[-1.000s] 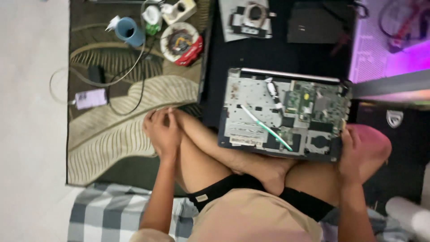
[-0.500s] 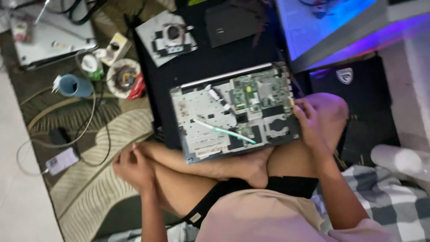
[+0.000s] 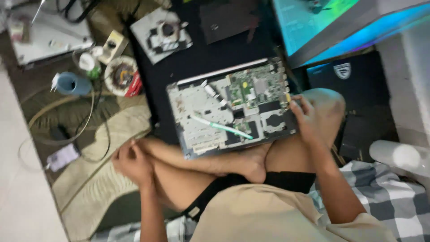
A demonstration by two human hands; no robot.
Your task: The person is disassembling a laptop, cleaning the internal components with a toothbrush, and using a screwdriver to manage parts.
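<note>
**Opened laptop resting on crossed legs, one hand at its edge**

Seen from a head camera looking straight down, a person sits cross-legged on the floor with an opened laptop [image 3: 233,107] lying across the shins, just above the middle of the view. Its bottom cover is off, so the grey inner frame shows on its left half and a green circuit board [image 3: 251,87] sits toward its 1 o'clock corner. A thin pale-green tool [image 3: 221,127], shaped like a stick, lies diagonally across the laptop's middle.

At 3 o'clock from the laptop, the right hand [image 3: 309,121] rests against the laptop's right edge, fingers curled around that edge and touching it; the grasp looks light, and I cannot tell if it is firm. At 8 o'clock in the view, the left hand [image 3: 130,161] lies on the person's own left foot and ankle, fingers loosely bent over it, holding no object.

Toward 10 o'clock, on a patterned rug [image 3: 89,179], sit a blue cup [image 3: 71,84], a round dish of small parts [image 3: 121,75] and a white charger with cable [image 3: 62,157]. At 12 o'clock, on a black mat [image 3: 197,58], lies a grey removed part with a round opening [image 3: 162,35]. At 1 o'clock stands a glowing, blue-lit case [image 3: 331,22]. A checked blanket [image 3: 394,197] lies at 4 o'clock.
</note>
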